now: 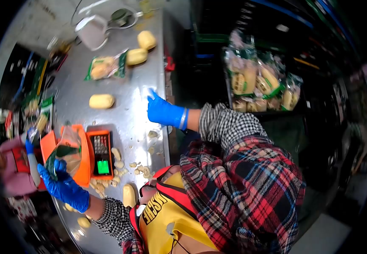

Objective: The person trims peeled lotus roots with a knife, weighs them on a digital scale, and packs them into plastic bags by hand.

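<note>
Metal table [126,84], held bag [70,153] (lettered apron [160,222])

Light glares off the steel table [73,82] here, a pale wall [43,17] beyond, dark crates [257,25] crowding the shadowy far side!

My left hand [55,169] has a clear and green bag [69,153] by an orange tray [84,163].
I wear blue gloves on both hands, and my right hand [150,93] is over the shiny metal table [128,120], with one finger poking out. Next to the tray is a black and orange box [101,148] with keys and a bright green light. Small pale bits [116,154] lie beside it. Fat yellow lumps [101,101] sit on the table, near a packed bag [103,68]. A kettle [92,33] stands at the far end.
</note>
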`<state>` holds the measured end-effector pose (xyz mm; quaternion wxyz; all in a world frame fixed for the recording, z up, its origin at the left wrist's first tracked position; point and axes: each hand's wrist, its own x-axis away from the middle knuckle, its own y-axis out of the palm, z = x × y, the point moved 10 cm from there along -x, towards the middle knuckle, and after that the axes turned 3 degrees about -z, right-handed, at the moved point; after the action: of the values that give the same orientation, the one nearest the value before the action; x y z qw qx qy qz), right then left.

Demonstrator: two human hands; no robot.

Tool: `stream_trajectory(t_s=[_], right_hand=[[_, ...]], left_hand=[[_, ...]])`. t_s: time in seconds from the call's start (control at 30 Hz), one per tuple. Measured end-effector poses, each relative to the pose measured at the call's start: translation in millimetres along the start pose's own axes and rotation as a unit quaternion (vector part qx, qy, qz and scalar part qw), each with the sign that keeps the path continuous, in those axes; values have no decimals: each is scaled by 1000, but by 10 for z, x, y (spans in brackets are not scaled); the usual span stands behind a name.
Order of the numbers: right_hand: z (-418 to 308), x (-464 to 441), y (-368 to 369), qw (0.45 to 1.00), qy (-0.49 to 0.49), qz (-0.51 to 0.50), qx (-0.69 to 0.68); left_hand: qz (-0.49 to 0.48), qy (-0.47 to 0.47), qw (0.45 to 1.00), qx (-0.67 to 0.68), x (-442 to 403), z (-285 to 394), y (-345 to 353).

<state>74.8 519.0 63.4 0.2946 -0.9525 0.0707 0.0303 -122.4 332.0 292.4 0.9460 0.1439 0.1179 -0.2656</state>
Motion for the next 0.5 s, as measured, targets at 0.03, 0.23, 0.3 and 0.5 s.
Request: stream_trajectory(t_s=[0.03, 0.23, 0.3, 0.5], right_hand=[[70, 254, -93, 994, 13, 91, 52], [-656, 988, -662, 900, -91, 416, -94], [-762, 1357, -934, 849, -174, 489, -97], [-191, 2346, -1436, 813, -12, 582, -30]], left_hand=[[-36, 23, 999, -1, 41, -86, 201], [-234, -175, 951, 99, 827, -806, 1506], [-320, -250, 905, 125, 1309, -900, 1965], [-420, -340, 832, 124, 2093, -1033, 2905]])
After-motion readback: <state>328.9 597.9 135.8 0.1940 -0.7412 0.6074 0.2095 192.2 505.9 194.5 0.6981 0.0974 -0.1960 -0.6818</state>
